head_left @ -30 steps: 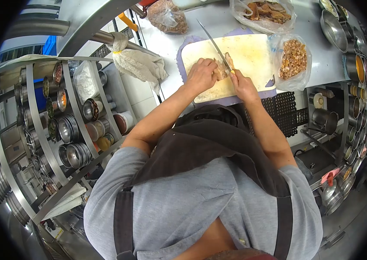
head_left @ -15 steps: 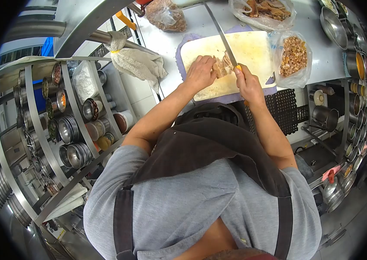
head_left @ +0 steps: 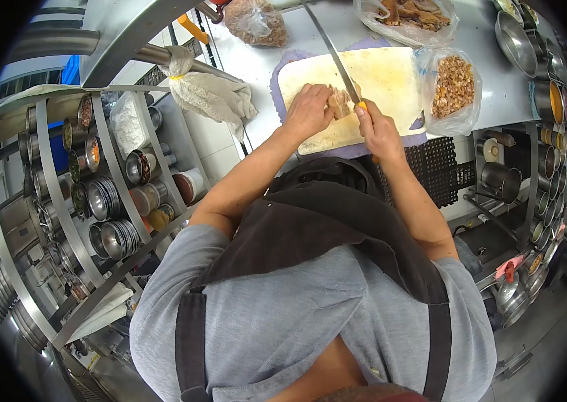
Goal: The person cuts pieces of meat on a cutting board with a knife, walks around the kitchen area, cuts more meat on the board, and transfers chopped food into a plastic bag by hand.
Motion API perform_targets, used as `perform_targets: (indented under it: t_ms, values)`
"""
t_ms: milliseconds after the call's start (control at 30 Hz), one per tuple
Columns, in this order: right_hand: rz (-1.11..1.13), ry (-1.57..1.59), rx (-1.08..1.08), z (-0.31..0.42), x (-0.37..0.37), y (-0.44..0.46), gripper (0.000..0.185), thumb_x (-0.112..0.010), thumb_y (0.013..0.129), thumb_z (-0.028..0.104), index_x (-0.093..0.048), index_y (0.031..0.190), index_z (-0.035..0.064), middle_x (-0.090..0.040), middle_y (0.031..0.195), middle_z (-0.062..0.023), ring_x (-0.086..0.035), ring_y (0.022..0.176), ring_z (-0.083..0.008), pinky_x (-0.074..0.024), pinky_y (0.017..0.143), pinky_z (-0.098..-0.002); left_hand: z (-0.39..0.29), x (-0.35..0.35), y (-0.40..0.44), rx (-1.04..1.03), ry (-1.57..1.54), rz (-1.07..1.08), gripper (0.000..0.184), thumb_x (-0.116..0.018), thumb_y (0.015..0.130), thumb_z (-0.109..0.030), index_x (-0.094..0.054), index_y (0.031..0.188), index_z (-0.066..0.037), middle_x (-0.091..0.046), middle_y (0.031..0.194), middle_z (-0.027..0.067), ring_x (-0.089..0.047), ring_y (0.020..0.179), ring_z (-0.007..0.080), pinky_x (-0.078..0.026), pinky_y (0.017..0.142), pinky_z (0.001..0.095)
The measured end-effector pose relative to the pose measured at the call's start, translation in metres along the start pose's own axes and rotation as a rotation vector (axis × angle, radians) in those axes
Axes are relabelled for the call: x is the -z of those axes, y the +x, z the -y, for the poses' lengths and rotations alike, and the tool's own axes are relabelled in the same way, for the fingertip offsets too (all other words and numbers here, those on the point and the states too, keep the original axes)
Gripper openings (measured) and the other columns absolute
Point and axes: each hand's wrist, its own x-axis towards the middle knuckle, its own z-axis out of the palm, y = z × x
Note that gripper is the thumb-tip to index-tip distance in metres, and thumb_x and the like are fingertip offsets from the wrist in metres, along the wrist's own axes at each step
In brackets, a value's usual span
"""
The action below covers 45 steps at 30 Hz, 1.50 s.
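Observation:
Strips of cooked meat (head_left: 339,104) lie on a pale cutting board (head_left: 390,74), which rests on a purple cloth (head_left: 278,87). My left hand (head_left: 309,112) presses on the meat's left side with fingers curled over it. My right hand (head_left: 380,134) is wrapped round the yellow handle of a long knife (head_left: 332,50). The blade points away from me and crosses the right part of the meat, close to my left fingertips. Whether its edge touches the board I cannot tell.
Right of the board sits a bag of diced meat (head_left: 454,87). Behind it is a bag of larger meat pieces (head_left: 414,17); a bag of minced-looking food (head_left: 255,23) stands back left. A towel (head_left: 206,97) hangs on a rail at left. Shelves with metal bowls (head_left: 121,238) stand farther left.
The knife and my right hand have shifted slightly left, bringing the blade over the meat and nearer my left fingers. My left hand stays nearly in place.

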Motion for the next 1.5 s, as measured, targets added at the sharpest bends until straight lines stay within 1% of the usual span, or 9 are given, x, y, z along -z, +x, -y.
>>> perform_targets:
  t_ms: [167, 333, 500, 667, 867, 1000, 1200, 1267, 1500]
  values:
    - [0.052, -0.243, -0.039, -0.031, -0.02, 0.003, 0.038, -0.045, 0.1, 0.035, -0.057, 0.117, 0.0031, -0.064, 0.083, -0.0301, -0.061, 0.083, -0.0485, -0.0476, 0.071, -0.0525, 0.003, -0.004, 0.001, -0.022, 0.006, -0.019, 0.036, -0.07, 0.073, -0.011, -0.059, 0.107, -0.003, -0.06, 0.103, 0.0141, -0.055, 0.099, 0.0336, -0.046, 0.088, 0.0414]
    - [0.066, -0.143, -0.074, -0.015, -0.003, -0.013, 0.036, -0.045, 0.1, 0.033, -0.057, 0.114, 0.0026, -0.063, 0.086, -0.0304, -0.061, 0.085, -0.0483, -0.0473, 0.073, -0.0522, 0.002, -0.004, -0.002, -0.052, 0.009, -0.057, 0.035, -0.069, 0.074, -0.011, -0.06, 0.108, -0.004, -0.059, 0.104, 0.0137, -0.055, 0.1, 0.033, -0.047, 0.087, 0.0417]
    - [0.147, -0.127, -0.148, -0.019, 0.007, -0.047, 0.035, -0.045, 0.101, 0.033, -0.056, 0.115, 0.0026, -0.063, 0.088, -0.0307, -0.06, 0.086, -0.0489, -0.0464, 0.073, -0.0528, 0.0, -0.002, 0.001, -0.048, 0.079, 0.021, 0.032, -0.066, 0.076, -0.014, -0.063, 0.107, -0.008, -0.059, 0.107, 0.0135, -0.055, 0.102, 0.0325, -0.047, 0.087, 0.0418]
    - [0.119, -0.2, -0.058, -0.021, 0.001, -0.048, 0.035, -0.042, 0.101, 0.033, -0.055, 0.113, 0.0029, -0.063, 0.087, -0.031, -0.059, 0.086, -0.0502, -0.0456, 0.073, -0.0553, 0.003, -0.004, 0.003, -0.055, 0.089, 0.054, 0.031, -0.066, 0.076, -0.014, -0.064, 0.106, -0.006, -0.059, 0.108, 0.0134, -0.055, 0.102, 0.0326, -0.048, 0.088, 0.0416]
    - [0.089, -0.227, -0.057, -0.025, -0.031, 0.006, 0.037, -0.042, 0.101, 0.035, -0.055, 0.113, 0.0026, -0.063, 0.085, -0.0318, -0.06, 0.083, -0.0504, -0.0459, 0.073, -0.0563, 0.006, -0.002, 0.007, -0.082, 0.084, 0.066, 0.031, -0.066, 0.076, -0.013, -0.063, 0.106, -0.006, -0.059, 0.111, 0.0136, -0.055, 0.102, 0.033, -0.047, 0.089, 0.0407]
    - [0.045, -0.186, -0.031, -0.027, -0.023, 0.002, 0.037, -0.043, 0.101, 0.035, -0.055, 0.113, 0.0022, -0.063, 0.085, -0.0321, -0.06, 0.084, -0.0501, -0.0458, 0.073, -0.0557, 0.003, -0.001, 0.004, -0.06, 0.049, 0.016, 0.032, -0.068, 0.075, -0.012, -0.061, 0.105, -0.004, -0.061, 0.107, 0.0141, -0.055, 0.101, 0.0339, -0.047, 0.089, 0.0403]
    - [0.111, -0.162, -0.083, -0.014, -0.007, -0.028, 0.037, -0.043, 0.101, 0.034, -0.055, 0.114, 0.0018, -0.063, 0.086, -0.0325, -0.06, 0.086, -0.0498, -0.0456, 0.073, -0.0547, 0.005, -0.002, 0.001, -0.053, -0.009, -0.016, 0.031, -0.069, 0.074, -0.011, -0.058, 0.101, 0.0, -0.062, 0.102, 0.0159, -0.055, 0.1, 0.0346, -0.046, 0.087, 0.0404]
    - [0.118, -0.192, -0.033, -0.021, -0.009, -0.035, 0.036, -0.043, 0.101, 0.034, -0.055, 0.112, 0.0018, -0.063, 0.084, -0.0317, -0.06, 0.084, -0.0497, -0.0458, 0.072, -0.055, 0.006, -0.003, 0.002, -0.064, 0.01, -0.021, 0.03, -0.069, 0.073, -0.011, -0.059, 0.1, 0.0, -0.062, 0.102, 0.0151, -0.055, 0.1, 0.0334, -0.047, 0.087, 0.0405]
    - [0.045, -0.267, -0.001, -0.026, -0.037, 0.0, 0.035, -0.043, 0.101, 0.033, -0.055, 0.11, 0.0023, -0.063, 0.078, -0.0297, -0.061, 0.078, -0.0493, -0.0463, 0.069, -0.0554, 0.009, -0.003, 0.003, -0.086, 0.029, -0.008, 0.031, -0.069, 0.074, -0.011, -0.058, 0.101, 0.0, -0.062, 0.103, 0.016, -0.055, 0.101, 0.0342, -0.046, 0.089, 0.0416]
